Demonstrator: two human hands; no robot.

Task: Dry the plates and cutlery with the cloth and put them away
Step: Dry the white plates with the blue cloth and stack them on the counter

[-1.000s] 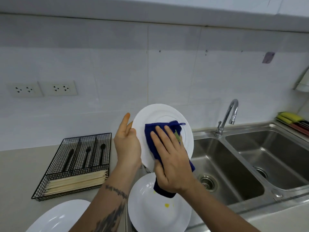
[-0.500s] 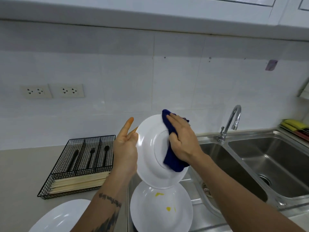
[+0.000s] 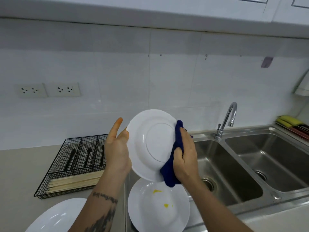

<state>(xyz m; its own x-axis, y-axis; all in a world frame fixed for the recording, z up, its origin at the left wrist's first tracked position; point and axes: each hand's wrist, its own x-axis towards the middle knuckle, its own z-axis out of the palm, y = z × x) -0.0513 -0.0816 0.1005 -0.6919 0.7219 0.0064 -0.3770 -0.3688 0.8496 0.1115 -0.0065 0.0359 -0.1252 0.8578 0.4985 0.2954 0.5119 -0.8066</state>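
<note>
A white plate [image 3: 150,143] is held upright in the air between both hands, above the near edge of the sink, its underside and foot ring turned toward the camera. The left hand [image 3: 117,148] grips its left rim, palm against the edge, with the index finger stretched straight up and away from the plate. The right hand [image 3: 184,154] clutches a dark blue cloth [image 3: 172,166], fingers curled round it and pinching it against the plate's right rim; the cloth wraps that edge from just above the knuckles down to a bunched fold hanging below the heel of the hand.

Directly under the two hands a second white plate [image 3: 158,206] lies face up, with two small yellow smears on it. Below the left forearm, at the bottom edge of the view, a third white plate [image 3: 56,216] rests on the pale countertop [image 3: 20,173].

To the left of the left hand stands a black wire cutlery tray [image 3: 55,173]; dark cutlery [image 3: 87,156] lies in its back compartments and pale wooden chopsticks [image 3: 75,180] fill the front one. To the right of the right hand is a stainless double sink [image 3: 234,164], with a chrome tap [image 3: 227,119] behind it at the divide between the basins. Well off to the right, yellow sponges [image 3: 289,120] sit at the sink's far corner. Two wall sockets [image 3: 50,89] are set in the white tiles above the tray.
</note>
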